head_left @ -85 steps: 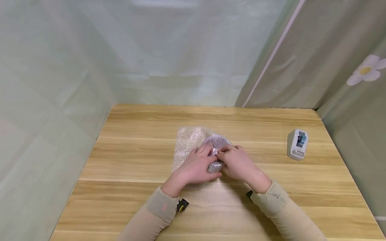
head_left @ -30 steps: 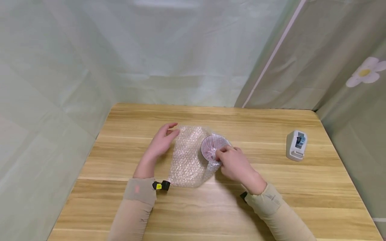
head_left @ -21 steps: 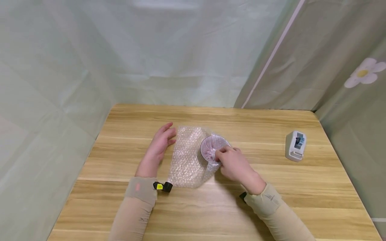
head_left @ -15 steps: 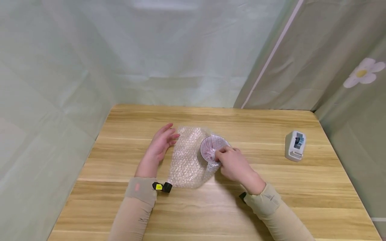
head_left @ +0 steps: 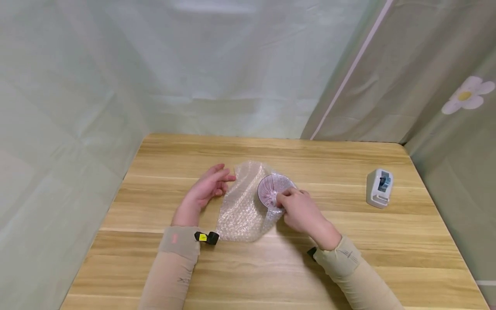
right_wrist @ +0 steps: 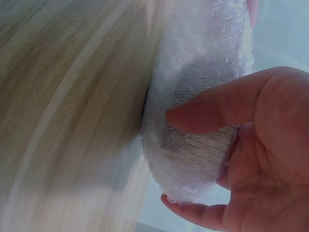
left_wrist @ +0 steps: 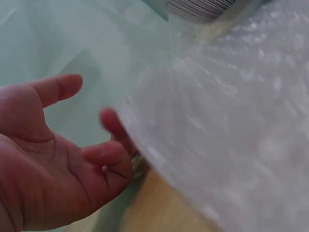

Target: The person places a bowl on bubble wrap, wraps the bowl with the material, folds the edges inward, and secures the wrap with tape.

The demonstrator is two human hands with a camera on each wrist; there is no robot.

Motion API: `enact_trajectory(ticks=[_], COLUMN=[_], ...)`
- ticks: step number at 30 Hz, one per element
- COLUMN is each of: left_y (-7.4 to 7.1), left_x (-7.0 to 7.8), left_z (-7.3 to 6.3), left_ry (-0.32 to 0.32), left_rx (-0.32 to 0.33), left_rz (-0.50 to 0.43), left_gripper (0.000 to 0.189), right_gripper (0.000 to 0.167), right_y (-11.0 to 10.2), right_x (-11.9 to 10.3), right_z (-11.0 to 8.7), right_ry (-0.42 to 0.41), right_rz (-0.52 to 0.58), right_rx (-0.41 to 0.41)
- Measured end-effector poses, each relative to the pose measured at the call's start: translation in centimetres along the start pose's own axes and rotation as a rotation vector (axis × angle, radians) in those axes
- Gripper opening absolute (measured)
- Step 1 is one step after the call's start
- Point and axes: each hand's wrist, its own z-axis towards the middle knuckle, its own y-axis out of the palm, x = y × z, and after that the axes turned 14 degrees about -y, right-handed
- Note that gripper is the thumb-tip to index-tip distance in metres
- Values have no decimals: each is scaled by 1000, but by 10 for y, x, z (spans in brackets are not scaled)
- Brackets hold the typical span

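A bowl (head_left: 267,190) with fine radiating stripes sits on the right part of a bubble wrap sheet (head_left: 239,215). Part of the wrap is folded over its right side and into its hollow. My right hand (head_left: 304,214) grips the wrapped rim; in the right wrist view the thumb (right_wrist: 203,113) presses on the bubble wrap over the ribbed bowl side. At the sheet's left edge is my left hand (head_left: 207,188), thumb apart from the fingers. In the left wrist view a fingertip (left_wrist: 111,118) touches the raised edge, partly hidden behind the wrap.
A white tape dispenser (head_left: 379,188) with a blue roll stands at the right of the wooden table (head_left: 329,284). Pale curtains (head_left: 232,86) hang behind and beside the table. Both wrists wear small black cameras.
My left hand has left the bowl for the sheet's left side, and the sheet's far left corner is now lifted and shifted right. My right hand keeps its grip on the bowl.
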Motion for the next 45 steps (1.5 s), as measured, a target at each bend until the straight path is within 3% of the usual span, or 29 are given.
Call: enact_trajectory(ticks=[3,10,13,17,20,26,32,37,45], left_y=[2,11,13,15,15,19,27,38,51], left_x=[-4,-6,0,16,26,37,45,50,50], left_z=[5,12,17,27,32,35,38,41,34], left_ry=[9,39,33,8,-13,-6,-16,33,84], left_rx=[9,16,33,86,154,238,216,184,63], left_rz=[20,73,126,293,414,452,426,433,418], left_gripper=[75,40,48,67,67,58,62,53,44], right_gripper=[27,27,27,28,27,26,28,29,31], right_y=[0,0,0,0,0,-2,-1,-1,0], right_x=[1,2,2,3,3,1,1,3,3], right_z=[0,-1,0,-1,-2,-1,0,0,-1], right_ry=[-2,-9,-6,0,1,-8,-4,-2,-4], right_rz=[-2,-6,-2,-1,-3,-6,-2,-1,-6], right_rx=[-4,0,-8,-7,-6,-3,-18,-26,-9])
